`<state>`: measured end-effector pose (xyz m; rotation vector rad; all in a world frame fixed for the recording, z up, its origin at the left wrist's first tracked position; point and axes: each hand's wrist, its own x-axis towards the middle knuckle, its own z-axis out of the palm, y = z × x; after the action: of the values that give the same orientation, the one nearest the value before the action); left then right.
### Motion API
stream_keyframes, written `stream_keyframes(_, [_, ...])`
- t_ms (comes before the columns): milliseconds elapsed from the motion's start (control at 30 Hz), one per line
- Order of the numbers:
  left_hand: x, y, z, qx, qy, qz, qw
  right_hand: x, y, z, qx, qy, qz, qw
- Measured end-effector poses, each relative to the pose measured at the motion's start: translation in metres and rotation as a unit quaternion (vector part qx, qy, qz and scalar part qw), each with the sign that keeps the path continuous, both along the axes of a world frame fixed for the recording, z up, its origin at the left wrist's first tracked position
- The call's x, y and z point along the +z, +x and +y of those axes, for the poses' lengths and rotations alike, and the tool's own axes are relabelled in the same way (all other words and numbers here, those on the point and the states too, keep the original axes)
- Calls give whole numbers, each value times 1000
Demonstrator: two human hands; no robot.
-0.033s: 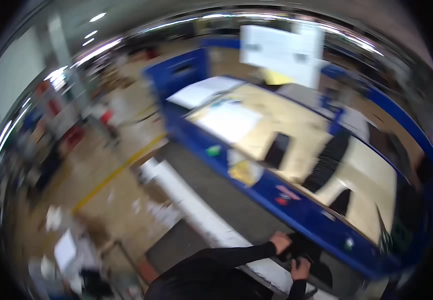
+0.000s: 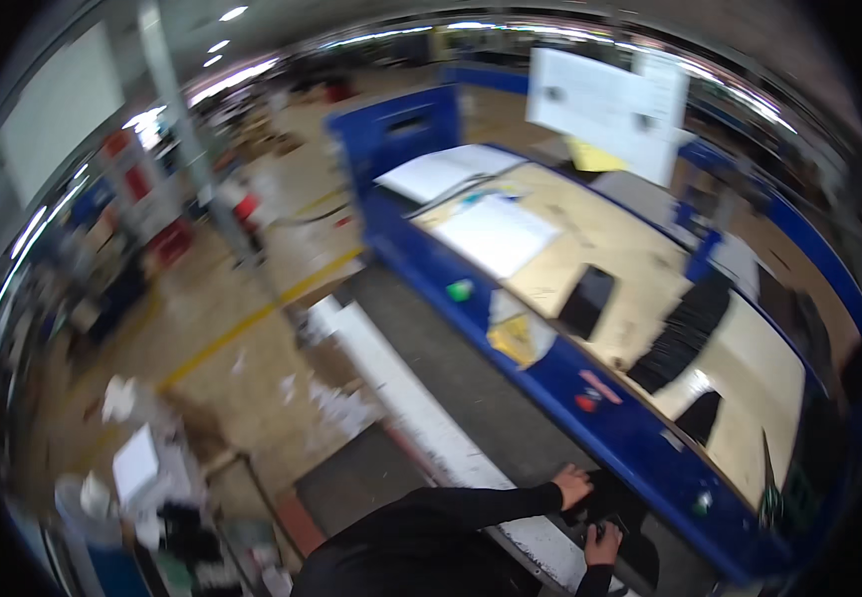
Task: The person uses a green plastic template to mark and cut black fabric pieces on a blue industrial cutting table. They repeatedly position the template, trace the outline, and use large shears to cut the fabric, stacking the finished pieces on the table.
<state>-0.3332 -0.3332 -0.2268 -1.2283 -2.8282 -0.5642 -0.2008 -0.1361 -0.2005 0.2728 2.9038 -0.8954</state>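
Observation:
Both my hands are low in the picture, right of the middle, over black cloth pieces (image 2: 638,559) lying on a dark grey belt-like surface (image 2: 451,348). My left hand (image 2: 573,486) has its fingers bent down at the cloth's near edge and looks closed on it. Closer to me, my right hand (image 2: 603,544) is curled, with dark material at its fingers. Fine detail at the fingertips is hard to make out, black on black. Beyond the hands, a stack of black ribbed fabric pieces (image 2: 685,333) lies on a tilted wooden board (image 2: 580,224).
A blue frame (image 2: 550,398) borders the board. On it lie a dark phone (image 2: 587,301), white paper (image 2: 496,237), a black piece (image 2: 700,416) and scissors (image 2: 770,488). A white rail (image 2: 401,393) runs along my side. Leftward stands a cart with bags (image 2: 157,478).
The view has swung, so the board, floor and pillar sit further right in the picture, and the blur is less. My hands stay at the black cloth.

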Motion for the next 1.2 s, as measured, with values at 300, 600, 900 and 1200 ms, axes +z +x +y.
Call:
stream_keyframes(300, [10, 35, -75, 243, 393, -228, 857, 9, -13, 37, -23, -70, 98, 992])
stream_keyframes(600, [12, 159, -111, 195, 199, -137, 951, 22, -19, 69, -9, 90, 123, 988])
stream_keyframes(900, [12, 170, -97, 268, 145, -75, 949, 38, -43, 76, 20, 51, 113, 992])
stream_keyframes(1200, [24, 180, -114, 269, 128, -222, 928, 22, -5, 69, -19, -39, 107, 993])
